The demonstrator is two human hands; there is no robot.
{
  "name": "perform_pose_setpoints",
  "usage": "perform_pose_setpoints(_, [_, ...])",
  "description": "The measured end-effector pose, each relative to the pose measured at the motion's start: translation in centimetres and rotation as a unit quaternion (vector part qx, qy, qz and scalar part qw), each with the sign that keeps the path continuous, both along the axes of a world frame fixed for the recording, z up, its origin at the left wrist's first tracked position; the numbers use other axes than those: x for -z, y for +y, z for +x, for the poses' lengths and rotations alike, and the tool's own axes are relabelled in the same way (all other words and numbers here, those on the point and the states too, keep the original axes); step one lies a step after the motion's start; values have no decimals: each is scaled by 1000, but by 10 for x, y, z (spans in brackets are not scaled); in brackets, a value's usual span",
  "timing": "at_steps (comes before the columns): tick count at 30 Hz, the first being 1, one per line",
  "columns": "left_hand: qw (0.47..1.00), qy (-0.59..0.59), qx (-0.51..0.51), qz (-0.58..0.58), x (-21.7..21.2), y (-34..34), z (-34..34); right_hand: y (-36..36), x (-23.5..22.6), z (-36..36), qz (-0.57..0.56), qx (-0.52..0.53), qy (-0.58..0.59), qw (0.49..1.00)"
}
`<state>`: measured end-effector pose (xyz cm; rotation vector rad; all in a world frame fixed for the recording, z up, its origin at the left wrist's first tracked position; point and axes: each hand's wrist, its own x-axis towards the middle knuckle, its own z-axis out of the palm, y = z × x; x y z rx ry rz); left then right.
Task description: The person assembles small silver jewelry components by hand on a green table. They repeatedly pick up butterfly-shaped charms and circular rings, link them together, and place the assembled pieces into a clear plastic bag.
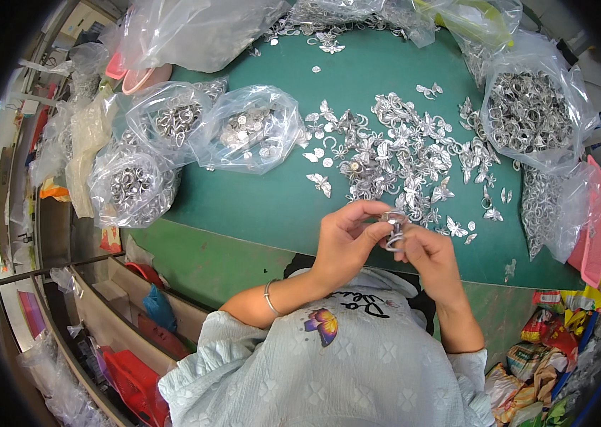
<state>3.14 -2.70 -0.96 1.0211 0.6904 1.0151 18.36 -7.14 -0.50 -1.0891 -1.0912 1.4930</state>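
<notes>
- a small silver metal piece with a ring-shaped loop point(394, 242) is up between the person's two hands, in front of the chest, near the front edge of the table.
- the left hand point(349, 238) pinches this piece between thumb and fingers; a plain silver bangle point(268, 297) circles its wrist.
- the right hand point(428, 256) meets it from the other side, thumb and bent fingers drawn together at the loop's edge; whether they grip it cannot be told. the hands are close together.
- just beyond them spreads a loose heap of silver metal butterfly and ring pieces point(414, 146), with small flat round silver discs point(327, 162) at its left side.
- all this lies on a smooth dark green tabletop point(236, 206), bare in a wide strip at front left.
- on the left of the tabletop stands an open clear plastic bag of silver discs point(286, 117), near an open clear plastic bag of silver rings point(101, 199).
- on the right sits a large open clear plastic bag of darker rings point(532, 110), and a pink plastic basket point(594, 220) at the table's edge.
- a big milky plastic bag point(187, 28) lies along the far left.
- below, the green painted floor point(187, 260) shows; wooden open-topped compartments at lower left hold a red plastic basket point(133, 384) and a crumpled blue plastic bag point(159, 307).
- colourful crinkled packages point(553, 331) are piled at lower right.
</notes>
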Motion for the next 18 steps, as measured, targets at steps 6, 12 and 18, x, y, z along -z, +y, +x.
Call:
perform_pose_setpoints(6, [997,-11,65,36,-2,8,-4,6,1,0,-177,20,330,927])
perform_pose_setpoints(12, [995,-1,103,-8,-7,11,-4,1,-3,-15,-91,102,112,984])
perform_pose_setpoints(18, [976,129,98,143,-2,12,-11,2,1,-8,192,160,-366,896])
